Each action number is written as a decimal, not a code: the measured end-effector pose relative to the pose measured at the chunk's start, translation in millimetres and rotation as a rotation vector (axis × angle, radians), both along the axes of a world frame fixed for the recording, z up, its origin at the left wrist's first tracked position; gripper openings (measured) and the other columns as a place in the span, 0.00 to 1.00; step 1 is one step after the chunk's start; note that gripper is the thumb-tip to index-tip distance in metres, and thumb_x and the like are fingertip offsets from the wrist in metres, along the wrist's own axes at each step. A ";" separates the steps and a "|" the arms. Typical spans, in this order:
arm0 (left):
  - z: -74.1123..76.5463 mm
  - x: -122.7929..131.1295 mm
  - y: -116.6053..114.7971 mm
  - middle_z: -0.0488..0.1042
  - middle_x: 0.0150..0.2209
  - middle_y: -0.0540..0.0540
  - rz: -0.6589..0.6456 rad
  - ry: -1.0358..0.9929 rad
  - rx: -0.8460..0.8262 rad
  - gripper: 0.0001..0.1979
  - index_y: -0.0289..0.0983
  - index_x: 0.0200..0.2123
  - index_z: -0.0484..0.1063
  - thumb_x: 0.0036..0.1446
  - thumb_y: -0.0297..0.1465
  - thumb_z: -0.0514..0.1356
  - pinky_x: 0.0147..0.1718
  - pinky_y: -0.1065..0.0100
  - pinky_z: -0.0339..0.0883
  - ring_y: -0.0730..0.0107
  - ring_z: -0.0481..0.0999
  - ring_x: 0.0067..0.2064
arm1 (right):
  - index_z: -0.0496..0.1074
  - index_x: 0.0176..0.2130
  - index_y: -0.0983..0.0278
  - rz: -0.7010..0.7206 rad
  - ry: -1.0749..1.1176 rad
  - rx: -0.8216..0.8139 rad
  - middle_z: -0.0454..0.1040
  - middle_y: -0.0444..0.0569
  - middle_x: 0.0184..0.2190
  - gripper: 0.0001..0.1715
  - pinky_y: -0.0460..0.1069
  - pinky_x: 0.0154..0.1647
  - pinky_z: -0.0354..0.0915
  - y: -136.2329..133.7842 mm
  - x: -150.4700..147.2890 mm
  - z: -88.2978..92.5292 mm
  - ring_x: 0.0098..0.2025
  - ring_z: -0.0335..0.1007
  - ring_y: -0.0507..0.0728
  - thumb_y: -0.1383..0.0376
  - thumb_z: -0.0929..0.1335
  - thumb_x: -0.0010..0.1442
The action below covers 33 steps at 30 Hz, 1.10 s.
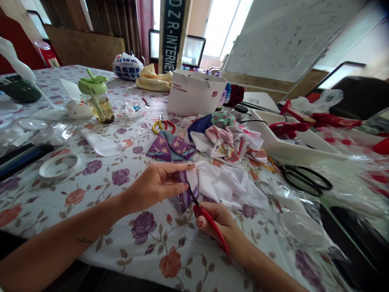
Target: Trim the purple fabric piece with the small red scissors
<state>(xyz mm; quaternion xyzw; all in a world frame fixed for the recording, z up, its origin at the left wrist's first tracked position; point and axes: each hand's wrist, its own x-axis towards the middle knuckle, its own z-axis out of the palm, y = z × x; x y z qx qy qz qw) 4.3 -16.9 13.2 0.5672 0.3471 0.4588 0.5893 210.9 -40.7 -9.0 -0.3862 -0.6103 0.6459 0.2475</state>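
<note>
My left hand [158, 182] pinches a small folded piece of purple patterned fabric [184, 194] just above the flowered tablecloth [121, 243], fingers closed on it. My right hand [220, 225] grips red-handled scissors [209, 221], whose dark blades point up into the fabric's edge. White cloth scraps [226, 182] lie directly behind the fabric and touch it.
A pile of coloured fabric pieces [219, 136], a purple-teal piece [170, 148], yellow-red scissors [163, 125], black scissors [305, 177], a white paper bag [194, 93], a green-lidded drink cup [97, 99], a tape roll [59, 165] and a white tray [285, 142] lie around.
</note>
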 end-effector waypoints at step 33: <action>1.1 7.0 -7.3 0.80 0.45 0.42 0.070 0.223 0.153 0.24 0.32 0.52 0.74 0.50 0.26 0.66 0.45 0.72 0.75 0.65 0.80 0.45 | 0.55 0.23 0.62 0.056 0.012 0.019 0.50 0.37 0.19 0.32 0.47 0.21 0.40 0.4 3.7 -3.6 0.21 0.42 0.47 0.40 0.66 0.55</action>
